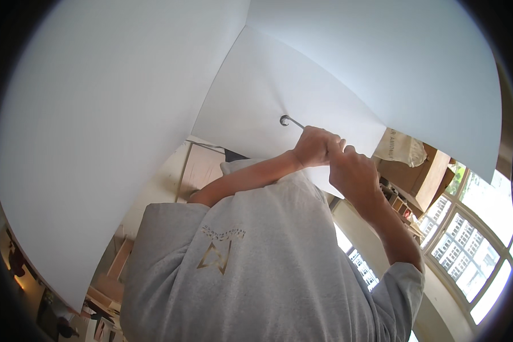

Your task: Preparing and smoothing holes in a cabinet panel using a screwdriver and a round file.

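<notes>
A metal wrench [294,122] reaches out from my fists, its rounded head against a white panel [239,91]. Whether the head sits around a nut or bolt is too small to tell. My left hand [317,147] is closed around the shaft, nearer the head. Directly beside it, touching, my right hand [354,174] is closed in line with the shaft, apparently on the handle's end. Both fists hide the rest of the handle.
Large white panels rise on the left [97,125] and upper right [393,68], meeting the middle panel in a corner. A cloth bag [402,147] and cardboard boxes [419,179] lie beyond the right edge, near a window [467,245]. Wooden pieces [117,265] stand at lower left.
</notes>
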Tool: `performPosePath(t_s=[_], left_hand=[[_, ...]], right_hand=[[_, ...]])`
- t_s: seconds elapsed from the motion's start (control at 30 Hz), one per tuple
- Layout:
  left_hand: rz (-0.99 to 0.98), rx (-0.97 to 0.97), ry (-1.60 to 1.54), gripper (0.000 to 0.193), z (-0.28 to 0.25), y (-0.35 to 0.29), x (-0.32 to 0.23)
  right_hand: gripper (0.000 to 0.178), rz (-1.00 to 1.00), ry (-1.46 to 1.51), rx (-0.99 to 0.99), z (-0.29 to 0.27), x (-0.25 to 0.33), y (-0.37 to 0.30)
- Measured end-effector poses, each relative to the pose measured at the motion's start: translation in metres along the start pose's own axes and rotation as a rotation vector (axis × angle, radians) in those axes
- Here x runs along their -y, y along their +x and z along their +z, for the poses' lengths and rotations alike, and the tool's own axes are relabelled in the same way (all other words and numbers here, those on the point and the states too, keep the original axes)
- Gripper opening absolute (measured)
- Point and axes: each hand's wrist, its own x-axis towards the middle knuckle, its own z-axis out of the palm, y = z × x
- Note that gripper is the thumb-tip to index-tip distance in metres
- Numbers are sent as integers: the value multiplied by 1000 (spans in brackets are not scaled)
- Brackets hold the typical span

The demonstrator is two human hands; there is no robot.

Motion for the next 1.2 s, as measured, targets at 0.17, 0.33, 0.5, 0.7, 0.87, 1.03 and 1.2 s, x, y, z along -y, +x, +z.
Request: performPosePath(t_s=[0.17, 0.33, 0.5, 0.7, 0.87, 1.03, 1.2], left_hand=[[32, 250, 64, 27, -1, 6, 27], [20, 43, -45, 32, -7, 3, 8], [81, -40, -30, 38, -7, 3, -2], [61, -44, 92, 43, 10, -8, 6], [91, 231, -13, 44, -3, -6, 21], [-19, 116, 35, 29, 0, -8, 9], [63, 3, 44, 42, 3, -4, 6]], right_hand=[[27, 122, 198, 20, 20, -13, 13], [25, 2, 71, -10, -2, 1, 10], [23, -4, 45, 10, -6, 4, 2], [21, 17, 21, 87, 5, 9, -5], [20, 82, 214, -10, 19, -1, 8], [21, -7, 106, -12, 13, 4, 0], [23, -13, 41, -41, 5, 4, -3]])
